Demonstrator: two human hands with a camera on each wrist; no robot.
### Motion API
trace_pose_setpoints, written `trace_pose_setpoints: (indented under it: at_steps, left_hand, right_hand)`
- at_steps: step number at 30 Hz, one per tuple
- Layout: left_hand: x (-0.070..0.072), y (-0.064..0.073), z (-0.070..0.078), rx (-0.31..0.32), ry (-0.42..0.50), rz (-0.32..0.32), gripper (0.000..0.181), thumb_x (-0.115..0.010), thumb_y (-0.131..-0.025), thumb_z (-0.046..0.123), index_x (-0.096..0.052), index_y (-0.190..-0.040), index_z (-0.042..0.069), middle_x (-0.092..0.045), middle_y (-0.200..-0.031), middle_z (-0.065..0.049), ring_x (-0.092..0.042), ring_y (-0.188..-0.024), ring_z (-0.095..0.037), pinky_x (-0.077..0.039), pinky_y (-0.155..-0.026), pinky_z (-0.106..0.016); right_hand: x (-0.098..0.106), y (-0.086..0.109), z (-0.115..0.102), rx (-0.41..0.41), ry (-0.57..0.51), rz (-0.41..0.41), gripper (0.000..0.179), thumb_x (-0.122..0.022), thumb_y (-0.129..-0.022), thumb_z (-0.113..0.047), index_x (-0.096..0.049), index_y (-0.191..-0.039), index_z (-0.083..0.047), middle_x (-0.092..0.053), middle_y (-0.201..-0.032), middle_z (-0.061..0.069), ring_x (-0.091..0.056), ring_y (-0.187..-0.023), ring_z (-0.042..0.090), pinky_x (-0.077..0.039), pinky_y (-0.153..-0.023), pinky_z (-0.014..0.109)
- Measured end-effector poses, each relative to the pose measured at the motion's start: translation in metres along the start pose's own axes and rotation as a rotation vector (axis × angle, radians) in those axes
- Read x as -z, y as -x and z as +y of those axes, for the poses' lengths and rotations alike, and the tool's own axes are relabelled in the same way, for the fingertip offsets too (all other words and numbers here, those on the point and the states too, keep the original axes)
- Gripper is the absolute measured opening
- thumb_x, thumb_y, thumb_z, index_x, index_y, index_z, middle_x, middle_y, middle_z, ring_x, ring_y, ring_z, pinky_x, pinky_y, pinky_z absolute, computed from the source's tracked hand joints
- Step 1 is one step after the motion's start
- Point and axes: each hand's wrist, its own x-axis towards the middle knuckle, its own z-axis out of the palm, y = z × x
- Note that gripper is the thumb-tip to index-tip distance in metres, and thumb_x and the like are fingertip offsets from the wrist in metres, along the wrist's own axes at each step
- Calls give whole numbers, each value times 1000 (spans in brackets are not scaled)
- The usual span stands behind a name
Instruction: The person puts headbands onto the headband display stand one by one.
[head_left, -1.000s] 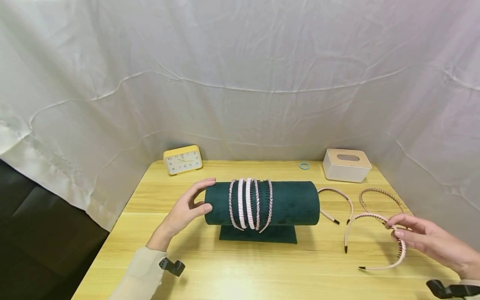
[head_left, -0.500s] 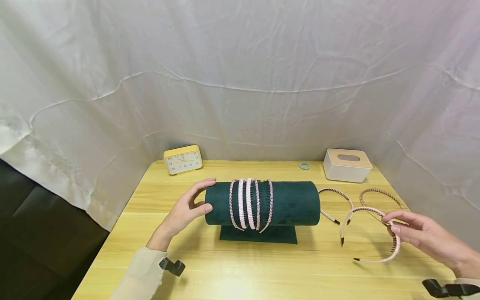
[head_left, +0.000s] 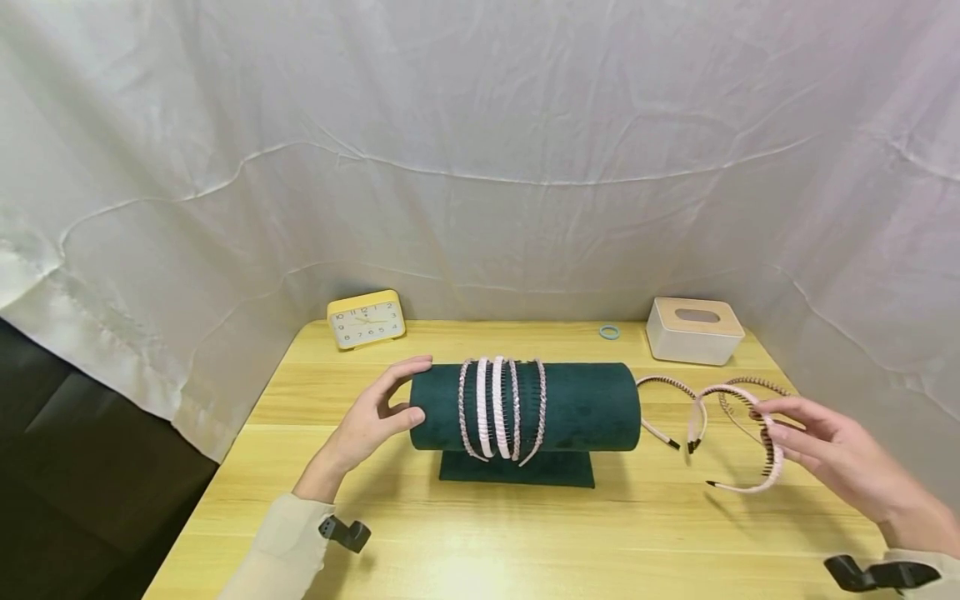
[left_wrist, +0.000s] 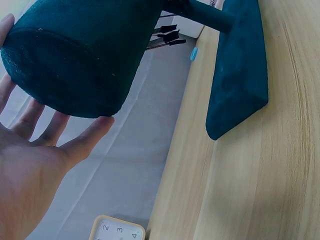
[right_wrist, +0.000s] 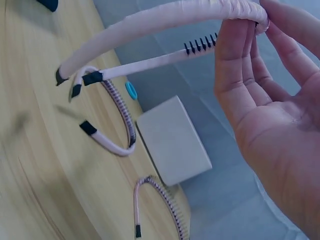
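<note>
1. My right hand [head_left: 843, 454]: pinches one pale-pink, fabric-wrapped, toothed headband [right_wrist: 150, 22], above the yellow wooden table [head_left: 540, 533].
2. My left hand [head_left: 375, 417]: spread wide, holds the dark-green velvet cylindrical stand [head_left: 588, 408] by its end.

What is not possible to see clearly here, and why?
Far side of the headbands on the green roll: head view, hidden by the roll.
Gripped section of the held headband: head view, covered by the right hand.
Far-right loose headband, one end: right wrist view, cut off by bottom edge; head view, behind the hand.
Clock: head view, too small for exact time.
</note>
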Motion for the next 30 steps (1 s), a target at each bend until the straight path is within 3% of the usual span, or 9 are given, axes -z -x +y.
trace_pose_setpoints:
  at_steps: [5, 14, 21, 25, 30]
  left_hand:
    - [0, 0, 1, 6, -6, 2, 64, -71, -103, 6, -47, -162, 10, -38, -174, -13, -42, -152, -9, -54, -113, -28]
    - [0, 0, 1, 6, -6, 4, 64, -71, -103, 6, -48, -162, 11, -39, -174, -10, -42, -152, -10, -54, -113, -28]
    - [0, 1, 0, 3, -9, 3, 65, -71, -103, 6, -45, -163, 5, -38, -174, -11, -42, -152, -9, -53, -113, -27]
    - [0, 1, 0, 2, -9, 3, 64, -71, -103, 6, -47, -163, 9, -38, -174, -11, -42, -152, -9, -53, -113, -28]
    - [0, 0, 1, 5, -9, 5, 65, -71, -103, 6, -47, -163, 9, -38, -174, -11, -42, -152, -9, -53, -113, -28]
  right_hand:
    - [-14, -8, -4, -7, 19, 27, 44, -44, -110, 14, -62, -147, 0, -68, -142, -11, -66, -121, 0, -59, -95, 18]
    - [-39, -23, -16, 23, 13, 28, 46, -47, -110, 11, -65, -148, -8, -64, -146, -15, -64, -125, -3, -58, -97, 17]
    - [-61, -37, -27, 88, -16, 13, 43, -48, -107, 16, -65, -142, -1, -71, -135, -5, -74, -112, 6, -63, -94, 24]
    - [-70, -44, -29, 125, -41, -9, 43, -47, -106, 20, -65, -140, 2, -72, -131, 0, -75, -109, 7, -64, -92, 25]
    - [-81, -53, -31, 152, -54, -34, 45, -48, -105, 20, -63, -143, 3, -71, -134, 2, -76, -108, 8, -64, -90, 27]
